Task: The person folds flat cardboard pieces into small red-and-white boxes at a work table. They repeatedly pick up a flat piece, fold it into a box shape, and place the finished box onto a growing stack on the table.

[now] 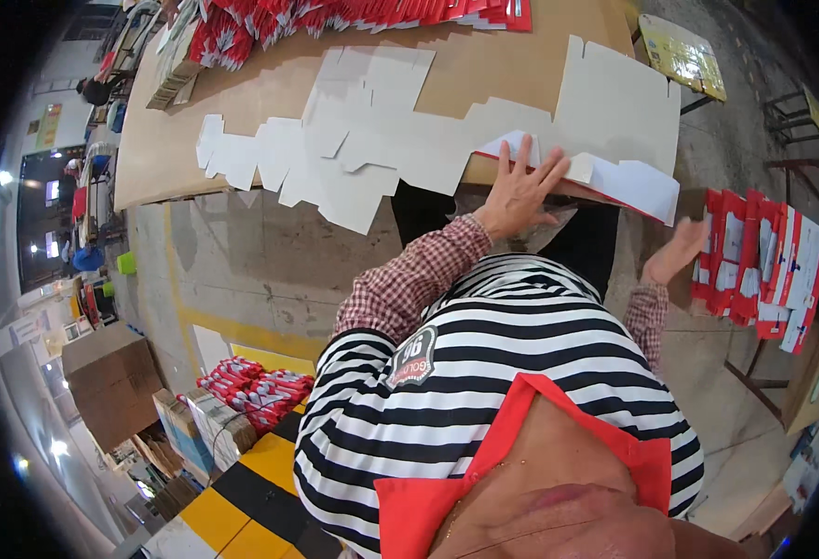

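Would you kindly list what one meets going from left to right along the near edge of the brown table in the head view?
Overlapping white die-cut card blanks → left hand pressing a red-edged blank → right hand → stack of red-and-white folded cartons.

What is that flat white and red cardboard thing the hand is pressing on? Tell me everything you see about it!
The flat white and red cardboard box blank is an unfolded sheet, white on the upper face with a thin red edge showing underneath. It has cut flaps and notches. It lies at the near edge of the brown cardboard-covered table, partly overhanging it. The left hand presses flat on it with spread fingers. More white blanks lie beside it. The right hand is off it, open.
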Motion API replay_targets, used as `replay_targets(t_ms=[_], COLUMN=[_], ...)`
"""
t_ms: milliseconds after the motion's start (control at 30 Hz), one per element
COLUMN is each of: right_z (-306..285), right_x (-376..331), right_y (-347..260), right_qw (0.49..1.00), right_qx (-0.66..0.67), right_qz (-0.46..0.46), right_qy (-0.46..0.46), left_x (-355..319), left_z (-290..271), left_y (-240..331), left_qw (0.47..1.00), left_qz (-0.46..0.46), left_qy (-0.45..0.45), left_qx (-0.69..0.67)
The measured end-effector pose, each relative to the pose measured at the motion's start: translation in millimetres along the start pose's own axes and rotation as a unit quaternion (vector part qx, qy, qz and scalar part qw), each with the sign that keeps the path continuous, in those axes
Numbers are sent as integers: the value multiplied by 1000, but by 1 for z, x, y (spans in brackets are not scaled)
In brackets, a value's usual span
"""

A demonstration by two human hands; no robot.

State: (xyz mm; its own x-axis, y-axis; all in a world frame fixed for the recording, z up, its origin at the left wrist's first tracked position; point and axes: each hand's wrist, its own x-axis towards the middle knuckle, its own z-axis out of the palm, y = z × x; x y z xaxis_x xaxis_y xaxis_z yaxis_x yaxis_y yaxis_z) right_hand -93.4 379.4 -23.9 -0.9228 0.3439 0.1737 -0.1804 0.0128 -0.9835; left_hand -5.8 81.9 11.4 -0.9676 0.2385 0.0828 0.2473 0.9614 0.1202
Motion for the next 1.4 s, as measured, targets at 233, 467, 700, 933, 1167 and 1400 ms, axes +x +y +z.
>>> replay_targets(t_ms=[233, 467, 700, 933, 1167, 1400], right_z=[54, 104, 95, 99, 171, 184], right_x=[-20, 9, 27, 9, -7, -27], right_y=[-24, -48, -49, -7, -19, -34], right_qw=[992, 651, 866, 708, 724, 603], right_qx=[60, -406, -176, -421, -218, -201], right_qz=[81, -357, -309, -418, -281, -392], right_qy=[-74, -532, -350, -383, -591, -665], left_x=[31, -38, 46, 13, -52, -130], left_z=[10, 12, -68, -29, -9, -22], left_y=[57, -17, -103, -159, -85, -66], left_qw=[981, 989, 953, 944, 977, 998], left_qz=[142, -34, 35, -113, -186, -36], left_qy=[2, 40, -234, -21, 76, 51], left_qx=[-130, 135, -187, -311, -67, 7])
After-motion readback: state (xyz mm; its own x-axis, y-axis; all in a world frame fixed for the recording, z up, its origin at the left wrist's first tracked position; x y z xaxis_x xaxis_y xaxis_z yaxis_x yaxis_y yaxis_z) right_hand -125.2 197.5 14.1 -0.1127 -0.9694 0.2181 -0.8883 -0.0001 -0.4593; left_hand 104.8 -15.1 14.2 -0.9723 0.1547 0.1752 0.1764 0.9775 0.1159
